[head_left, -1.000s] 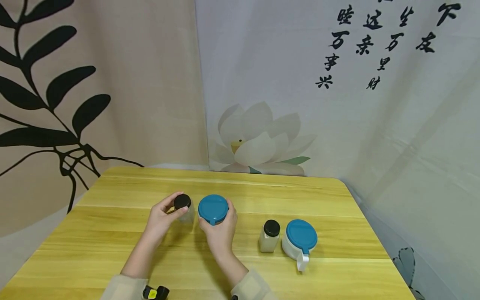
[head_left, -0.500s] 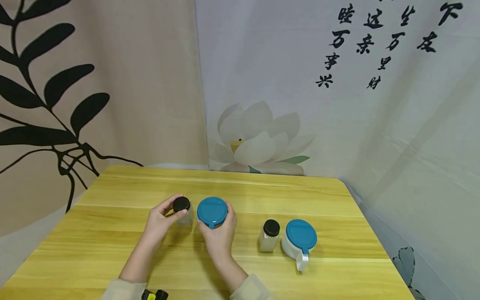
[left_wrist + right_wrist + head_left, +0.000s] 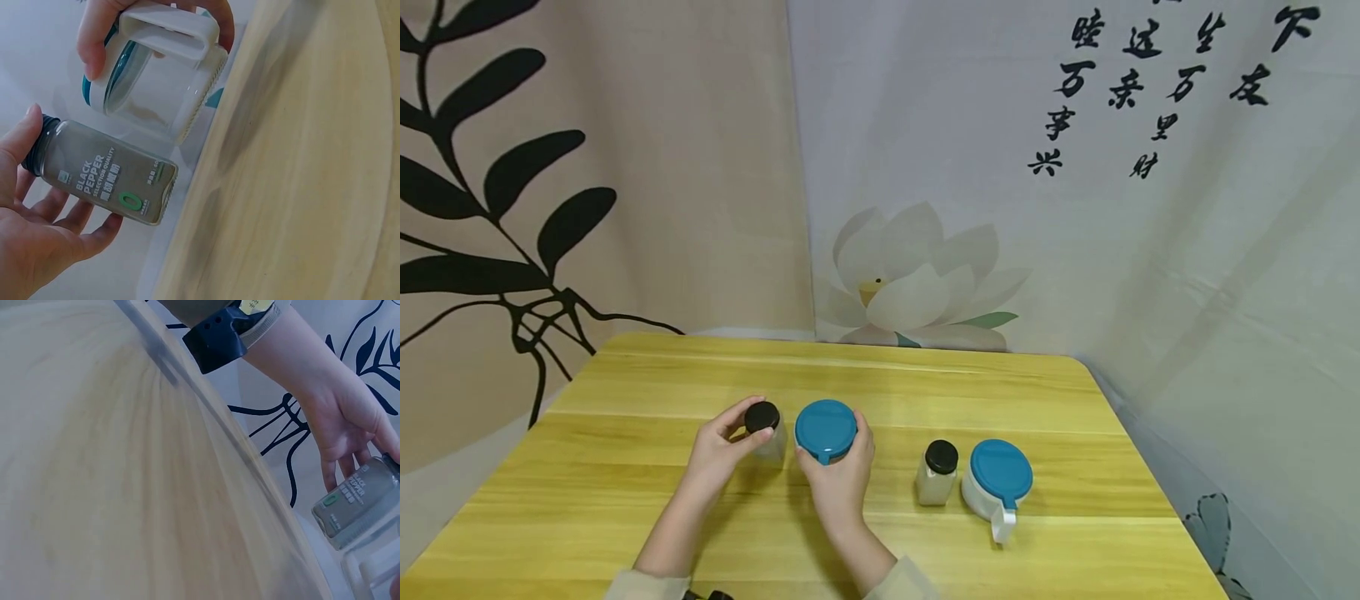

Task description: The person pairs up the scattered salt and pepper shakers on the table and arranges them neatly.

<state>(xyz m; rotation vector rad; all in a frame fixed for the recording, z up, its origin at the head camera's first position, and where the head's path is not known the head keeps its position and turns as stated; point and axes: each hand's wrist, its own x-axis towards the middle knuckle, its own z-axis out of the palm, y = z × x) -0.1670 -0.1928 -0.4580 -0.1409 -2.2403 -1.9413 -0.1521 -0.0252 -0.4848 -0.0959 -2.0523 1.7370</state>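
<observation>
My left hand (image 3: pixel 715 446) grips a black pepper bottle (image 3: pixel 112 172) by its black cap, thumb on one side and fingers on the other. The bottle is square, clear-walled and filled with grey-brown powder. Close beside it, my right hand (image 3: pixel 842 475) holds a clear seasoning jar (image 3: pixel 156 94) with a blue lid (image 3: pixel 826 429) and a white handle. Both containers hang just over the wooden table (image 3: pixel 300 175), their shadows falling on it. In the right wrist view, the pepper bottle (image 3: pixel 359 503) shows below the left hand (image 3: pixel 350 425); the jar (image 3: pixel 375 569) is partly cut off.
To the right on the table stand a second black-capped bottle (image 3: pixel 936 479) with pale contents and a blue-lidded white jar (image 3: pixel 977 496), its handle facing the near edge. A printed curtain (image 3: pixel 925 167) hangs behind the table's far edge.
Both hands, with the pepper bottle and the seasoning jar, have shifted slightly nearer the person. The two containers at the right have stayed put.
</observation>
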